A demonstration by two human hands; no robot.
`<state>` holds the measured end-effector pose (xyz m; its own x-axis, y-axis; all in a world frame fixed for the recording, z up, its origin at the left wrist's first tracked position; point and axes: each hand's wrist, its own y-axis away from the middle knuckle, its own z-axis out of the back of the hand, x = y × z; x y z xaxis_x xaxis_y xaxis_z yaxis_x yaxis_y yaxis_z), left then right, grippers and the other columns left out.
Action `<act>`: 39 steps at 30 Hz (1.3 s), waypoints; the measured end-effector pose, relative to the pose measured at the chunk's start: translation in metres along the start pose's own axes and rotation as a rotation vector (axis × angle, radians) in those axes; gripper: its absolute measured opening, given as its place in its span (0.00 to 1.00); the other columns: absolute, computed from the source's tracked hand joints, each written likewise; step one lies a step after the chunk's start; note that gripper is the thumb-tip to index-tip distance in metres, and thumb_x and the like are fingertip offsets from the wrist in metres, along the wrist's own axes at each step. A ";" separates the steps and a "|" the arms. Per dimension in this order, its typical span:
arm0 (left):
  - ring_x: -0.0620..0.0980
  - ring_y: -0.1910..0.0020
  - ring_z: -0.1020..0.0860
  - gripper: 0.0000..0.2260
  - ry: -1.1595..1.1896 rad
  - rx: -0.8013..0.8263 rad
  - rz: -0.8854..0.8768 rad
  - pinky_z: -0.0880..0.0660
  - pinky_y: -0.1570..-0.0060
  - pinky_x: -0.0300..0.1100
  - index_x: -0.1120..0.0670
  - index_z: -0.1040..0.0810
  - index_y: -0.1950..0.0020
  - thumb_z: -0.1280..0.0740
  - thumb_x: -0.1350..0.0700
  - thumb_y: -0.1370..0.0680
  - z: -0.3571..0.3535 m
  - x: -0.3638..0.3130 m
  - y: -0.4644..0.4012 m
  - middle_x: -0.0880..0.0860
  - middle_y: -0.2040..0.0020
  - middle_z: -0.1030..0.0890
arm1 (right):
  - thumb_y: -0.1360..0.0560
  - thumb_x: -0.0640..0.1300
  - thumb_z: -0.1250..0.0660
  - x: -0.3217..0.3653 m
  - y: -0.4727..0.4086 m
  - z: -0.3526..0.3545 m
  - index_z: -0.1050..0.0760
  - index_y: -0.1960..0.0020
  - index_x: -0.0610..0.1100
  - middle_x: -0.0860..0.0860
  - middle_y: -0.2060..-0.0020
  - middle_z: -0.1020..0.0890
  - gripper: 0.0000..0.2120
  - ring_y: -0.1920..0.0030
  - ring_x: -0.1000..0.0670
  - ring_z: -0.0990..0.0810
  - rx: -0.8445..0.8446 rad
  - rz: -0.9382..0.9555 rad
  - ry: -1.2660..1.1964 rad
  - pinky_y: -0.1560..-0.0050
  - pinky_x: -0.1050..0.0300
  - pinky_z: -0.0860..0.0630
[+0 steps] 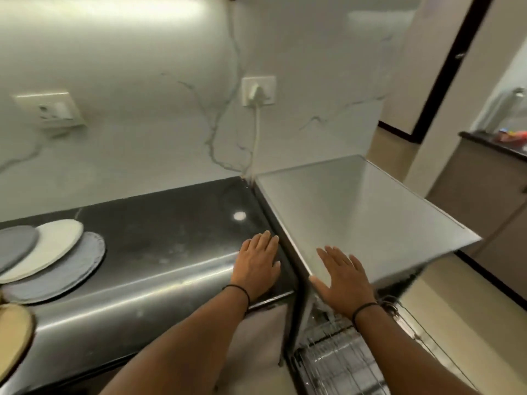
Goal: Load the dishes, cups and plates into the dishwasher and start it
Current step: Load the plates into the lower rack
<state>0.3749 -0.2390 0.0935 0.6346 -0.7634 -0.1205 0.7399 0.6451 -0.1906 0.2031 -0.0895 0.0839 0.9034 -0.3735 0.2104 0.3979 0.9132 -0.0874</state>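
The plates (48, 260) run off the left edge, the grey top one mostly cut away, and a tan disc (14, 334) below them is half lost there too. The right forearm covers part of the rack (336, 357), whose wires blur together; what it holds cannot be told. Coloured things (510, 136) on the far counter (484, 143) are too small and smeared to name.

Legible text, labels, brands, numbers, signs: none that I can read. The steel dishwasher (362, 212) top under my right hand (343, 277) carries no visible marking; the wall socket (258, 90) above it is too blurred to tell.
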 end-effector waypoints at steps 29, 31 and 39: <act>0.56 0.44 0.22 0.26 -0.135 -0.133 0.904 0.25 0.46 0.51 0.56 0.25 0.36 0.30 0.47 0.31 0.049 0.319 0.211 0.54 0.43 0.22 | 0.24 0.66 0.42 0.357 -0.145 -0.092 0.43 0.23 0.54 0.53 0.25 0.34 0.34 0.25 0.53 0.38 0.213 0.661 -0.107 0.25 0.52 0.44; 0.56 0.43 0.22 0.26 -0.148 -0.139 0.949 0.25 0.45 0.51 0.56 0.25 0.35 0.29 0.48 0.31 0.054 0.322 0.225 0.55 0.42 0.22 | 0.25 0.67 0.43 0.368 -0.143 -0.095 0.42 0.23 0.54 0.53 0.26 0.33 0.34 0.25 0.53 0.37 0.212 0.695 -0.141 0.26 0.52 0.44; 0.58 0.43 0.23 0.26 -0.236 -0.184 1.168 0.27 0.44 0.51 0.57 0.26 0.34 0.28 0.48 0.29 0.079 0.299 0.296 0.57 0.41 0.22 | 0.31 0.71 0.49 0.415 -0.112 -0.107 0.32 0.27 0.51 0.52 0.32 0.25 0.39 0.32 0.49 0.27 0.261 0.824 -0.249 0.32 0.52 0.35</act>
<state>0.8007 -0.2737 0.0780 0.9393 0.3153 -0.1352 -0.3389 0.9139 -0.2234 0.5507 -0.3640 0.0772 0.8134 0.4349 0.3863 -0.4377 0.8950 -0.0860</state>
